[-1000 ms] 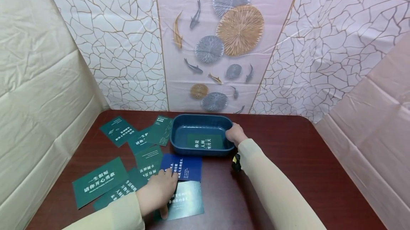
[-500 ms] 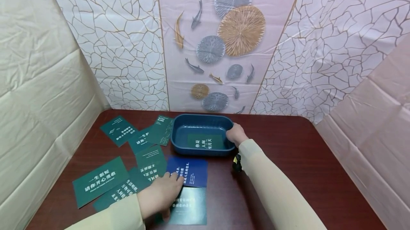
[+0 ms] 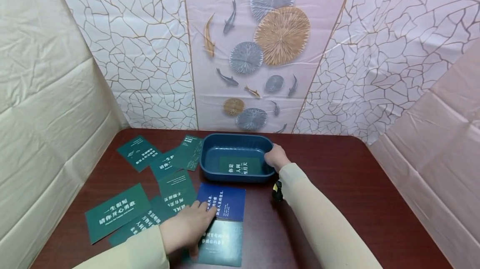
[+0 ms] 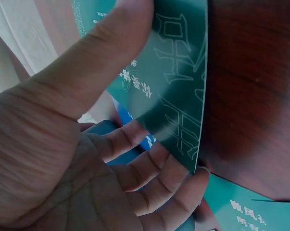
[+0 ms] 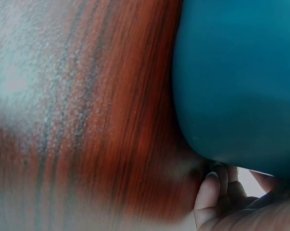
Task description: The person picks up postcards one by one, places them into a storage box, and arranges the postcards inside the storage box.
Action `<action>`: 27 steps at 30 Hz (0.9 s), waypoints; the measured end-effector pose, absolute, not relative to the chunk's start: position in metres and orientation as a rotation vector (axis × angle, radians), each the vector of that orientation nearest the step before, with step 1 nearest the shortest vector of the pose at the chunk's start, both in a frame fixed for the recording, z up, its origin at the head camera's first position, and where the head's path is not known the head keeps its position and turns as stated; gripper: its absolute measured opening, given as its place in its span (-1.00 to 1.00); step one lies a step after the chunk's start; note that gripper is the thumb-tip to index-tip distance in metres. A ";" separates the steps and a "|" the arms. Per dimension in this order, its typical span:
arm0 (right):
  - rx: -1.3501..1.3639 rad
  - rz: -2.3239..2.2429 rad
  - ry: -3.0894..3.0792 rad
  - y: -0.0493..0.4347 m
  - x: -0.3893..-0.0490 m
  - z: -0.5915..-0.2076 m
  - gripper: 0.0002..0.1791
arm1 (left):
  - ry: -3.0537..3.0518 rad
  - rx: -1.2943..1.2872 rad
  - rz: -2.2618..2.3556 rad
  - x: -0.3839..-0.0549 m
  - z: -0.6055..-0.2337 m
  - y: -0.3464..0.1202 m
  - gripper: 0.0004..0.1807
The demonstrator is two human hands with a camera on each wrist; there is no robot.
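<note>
My left hand (image 3: 190, 224) is over the near part of the table, at the left edge of a green card (image 3: 221, 242) with white writing. In the left wrist view it pinches the green card (image 4: 176, 72), thumb on the printed face and fingertips at the far edge. Its fingers also lie over the lower left corner of a blue card (image 3: 229, 201). With my right hand (image 3: 276, 157) I grip the right end of a dark blue rectangular basin (image 3: 240, 178). One green card (image 3: 237, 165) lies flat inside it. The basin's outer wall (image 5: 241, 86) fills much of the right wrist view.
Several more green cards lie to the left, some overlapping, such as one (image 3: 118, 212) near the left edge and one (image 3: 138, 153) farther back. Bare dark red tabletop (image 3: 333, 160) stretches right of the basin. Fabric walls (image 3: 150, 52) enclose the table.
The blue card and the near green card have slid right and a little toward me, with my left hand shifting right. My right hand and the basin stay in place.
</note>
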State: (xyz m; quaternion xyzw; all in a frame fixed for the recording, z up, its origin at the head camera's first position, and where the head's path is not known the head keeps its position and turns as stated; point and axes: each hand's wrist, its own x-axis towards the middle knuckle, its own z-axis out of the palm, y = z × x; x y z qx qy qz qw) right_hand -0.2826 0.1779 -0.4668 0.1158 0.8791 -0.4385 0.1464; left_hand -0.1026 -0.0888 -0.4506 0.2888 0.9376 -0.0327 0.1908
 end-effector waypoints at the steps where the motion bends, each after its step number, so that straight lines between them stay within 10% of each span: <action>1: 0.331 -1.263 2.530 0.179 -0.283 -0.467 -0.34 | 2.641 0.819 -0.101 -0.103 -0.450 -0.089 0.26; 17: 0.355 -1.231 2.535 0.181 -0.284 -0.467 -0.30 | 2.517 0.775 0.356 -0.122 -0.431 -0.108 -0.70; 27: 0.363 -1.239 2.534 0.179 -0.284 -0.467 -0.29 | 2.350 0.789 0.674 -0.142 -0.425 -0.124 -0.81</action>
